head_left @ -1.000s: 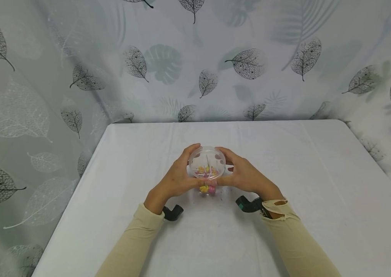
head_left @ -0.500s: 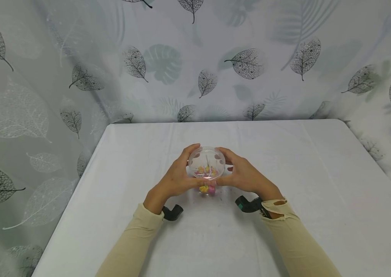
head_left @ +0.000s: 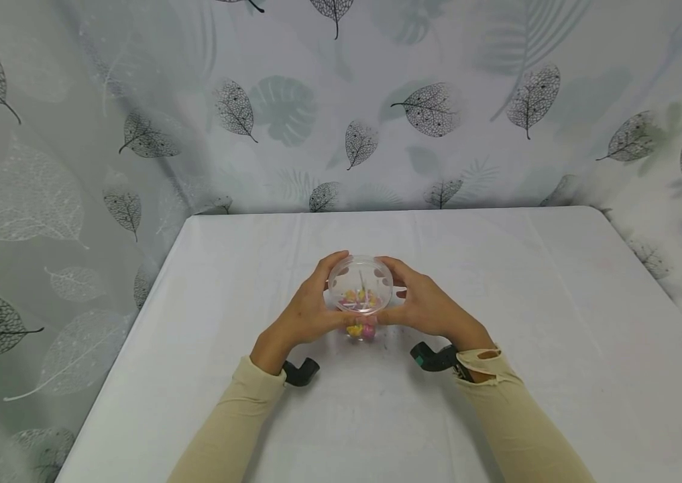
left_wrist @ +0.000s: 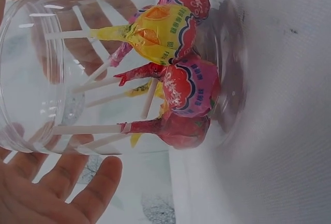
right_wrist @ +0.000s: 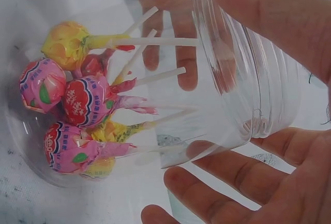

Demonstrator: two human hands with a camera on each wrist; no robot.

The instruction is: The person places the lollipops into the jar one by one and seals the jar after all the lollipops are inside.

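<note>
A clear plastic jar (head_left: pixel 361 276) is upright at the middle of the white-covered table, its base right at the cloth. Several wrapped lollipops (right_wrist: pixel 77 102) lie inside, mostly heads down, in pink, red and yellow wrappers with white sticks pointing up. My left hand (head_left: pixel 306 310) grips the jar's upper part from the left, thumb across the near side. From the right, my right hand (head_left: pixel 431 305) holds it the same way, and the thumbs come close together in front. The ridged clear top (right_wrist: pixel 258 74) shows between the hands in the right wrist view.
A white cloth (head_left: pixel 528 335) covers the table. Leaf-patterned curtains (head_left: pixel 377 100) hang behind it and along both sides. Black curved pieces (head_left: pixel 301 371) stick out at each wrist, below the beige sleeves (head_left: pixel 226 422).
</note>
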